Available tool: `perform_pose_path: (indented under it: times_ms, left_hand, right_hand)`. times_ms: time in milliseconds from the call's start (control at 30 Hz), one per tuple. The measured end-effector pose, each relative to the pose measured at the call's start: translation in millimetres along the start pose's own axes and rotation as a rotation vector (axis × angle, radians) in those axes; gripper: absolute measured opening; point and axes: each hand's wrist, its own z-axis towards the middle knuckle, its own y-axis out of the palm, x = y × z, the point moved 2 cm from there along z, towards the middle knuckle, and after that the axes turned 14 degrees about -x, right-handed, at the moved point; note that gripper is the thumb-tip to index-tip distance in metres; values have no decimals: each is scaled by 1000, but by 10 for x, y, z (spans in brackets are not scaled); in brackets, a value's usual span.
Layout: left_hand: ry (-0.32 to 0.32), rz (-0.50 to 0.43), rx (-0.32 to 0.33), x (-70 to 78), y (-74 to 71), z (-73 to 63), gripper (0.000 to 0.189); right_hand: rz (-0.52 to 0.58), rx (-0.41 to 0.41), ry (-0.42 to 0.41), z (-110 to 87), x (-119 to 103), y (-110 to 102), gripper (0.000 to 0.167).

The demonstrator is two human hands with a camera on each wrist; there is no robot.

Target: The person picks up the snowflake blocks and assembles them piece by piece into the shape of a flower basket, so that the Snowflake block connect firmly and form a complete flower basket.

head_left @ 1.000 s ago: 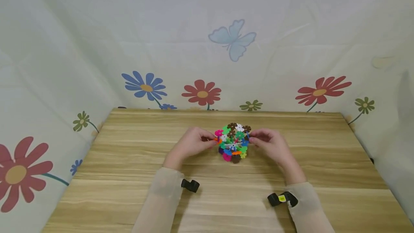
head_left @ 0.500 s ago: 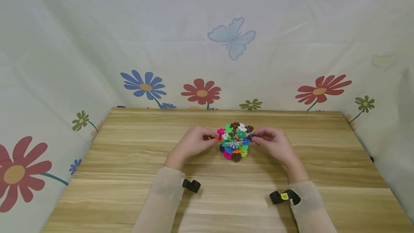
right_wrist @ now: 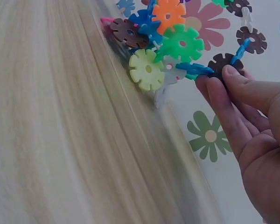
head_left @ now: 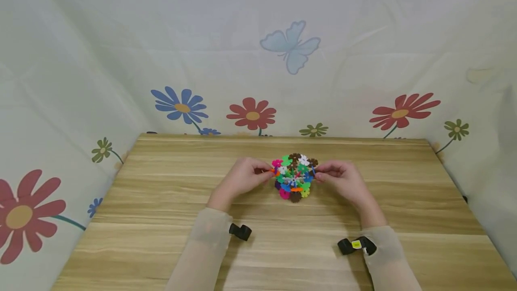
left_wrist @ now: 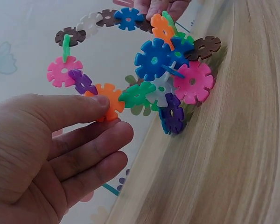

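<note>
Between the two hands, on the table, stands a construction of interlocking plastic snowflake discs (head_left: 296,196) in many colours, with a ring of discs rising from a denser base. The left hand (head_left: 244,176) pinches an orange disc (left_wrist: 113,103) on the ring's left side between thumb and index finger. On the opposite side the right hand (head_left: 341,178) pinches a dark brown disc (right_wrist: 218,68), linked to blue discs on either side. A pink disc (left_wrist: 194,82) and a pale yellow disc (right_wrist: 147,70) belong to the base near the tabletop.
A wood-grain table (head_left: 282,255) lies under the construction. Behind it hangs a pale cloth backdrop (head_left: 202,35) printed with flowers and a butterfly. Both wrists carry black camera mounts (head_left: 241,232) over light sleeves.
The construction and both hands have shifted slightly to the right in the head view. Both hands keep their hold on the ring's sides.
</note>
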Motion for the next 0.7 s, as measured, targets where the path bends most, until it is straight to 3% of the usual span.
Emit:
perform_pose_path:
  times_ms: [400,700]
  left_hand:
    - [16,-2,17,19,11,7,10]
    - [-4,-13,23,22,16,7,12]
  right_hand:
    - [10,-9,-32,-13,2,9,15]
    - [-82,32,-20,-4,16,16,12]
